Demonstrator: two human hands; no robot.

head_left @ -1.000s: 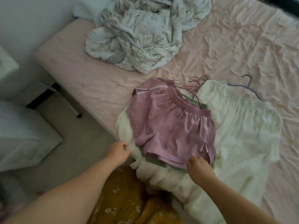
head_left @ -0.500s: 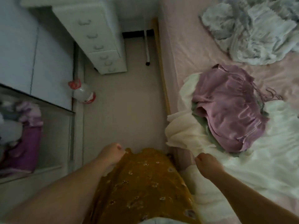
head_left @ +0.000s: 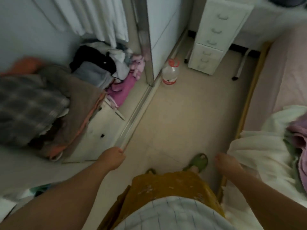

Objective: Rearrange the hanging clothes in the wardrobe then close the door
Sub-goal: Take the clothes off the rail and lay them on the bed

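Floor strip: bare floor (head_left: 174, 123) runs between the wardrobe track (head_left: 137, 112) and the bed frame (head_left: 249, 103).
Far end: a bottle (head_left: 169, 74) stands beside the door edge (head_left: 147, 47), near the drawers (head_left: 214, 35).
Wardrobe: folded piles (head_left: 49, 105) and loose clothes (head_left: 106, 67) fill its bottom; white garments (head_left: 99, 15) hang above.
Bed edge: white cloth (head_left: 259, 151) spills over the frame.

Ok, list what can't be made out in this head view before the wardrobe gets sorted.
- Hanging clothes: tops and hangers cut off by the upper edge.
- Pink shorts on the bed: mostly cut off by the right edge.
- Right hand: motion-blurred, finger pose unclear.
- Left hand: fingers curled, contents hidden behind its back.
- Folded pile: blurred, items indistinct.
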